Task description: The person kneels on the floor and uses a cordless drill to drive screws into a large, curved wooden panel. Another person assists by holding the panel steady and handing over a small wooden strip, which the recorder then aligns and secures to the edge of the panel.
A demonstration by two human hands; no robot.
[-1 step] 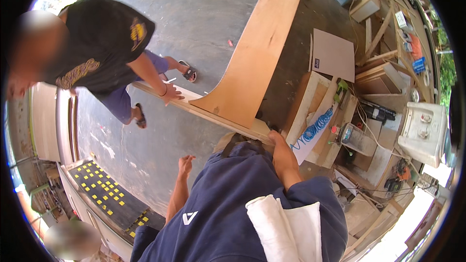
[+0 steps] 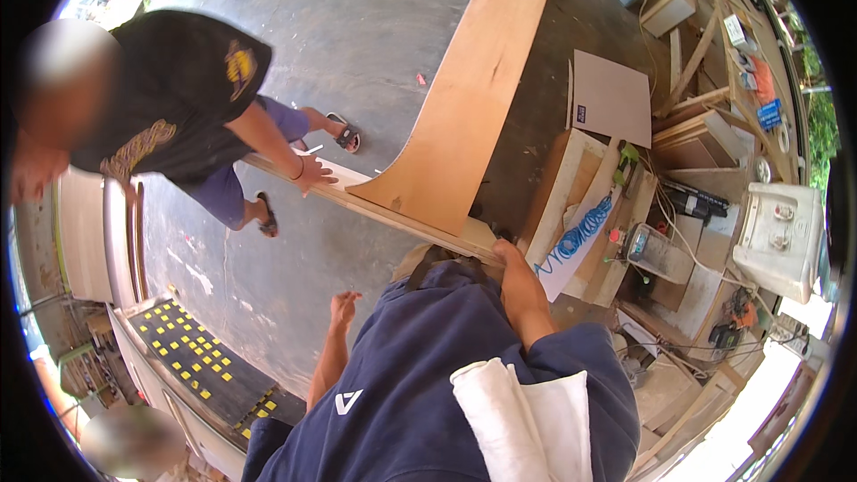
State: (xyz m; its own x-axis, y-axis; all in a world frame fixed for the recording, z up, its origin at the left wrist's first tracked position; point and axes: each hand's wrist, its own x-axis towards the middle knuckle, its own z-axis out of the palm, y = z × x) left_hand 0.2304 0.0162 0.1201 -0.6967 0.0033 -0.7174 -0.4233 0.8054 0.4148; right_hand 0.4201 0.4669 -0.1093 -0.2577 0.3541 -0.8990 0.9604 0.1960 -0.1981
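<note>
A long light-wood board (image 2: 402, 225) runs on edge across the space in front of me. My right hand (image 2: 509, 256) grips its near right end, with the fingers partly hidden. Against this board rests a tall plywood sheet (image 2: 446, 143), its left side curving out into a flare at the bottom. My left hand (image 2: 344, 308) hangs apart from the board to my left, holding nothing, its fingers loosely bent with one pointing out. Across from me, a co-worker's hand (image 2: 312, 173) lies on the board's far left part.
The co-worker in a black shirt (image 2: 170, 98) stands at the left. On the right are a coiled blue hose (image 2: 585, 228), a pale flat panel (image 2: 611, 98), a white plastic container (image 2: 778, 232) and wood scraps. A black mat with yellow squares (image 2: 187, 344) lies at lower left.
The co-worker's head and upper body have shifted slightly left and toward me. Both my hands and the board look almost unchanged.
</note>
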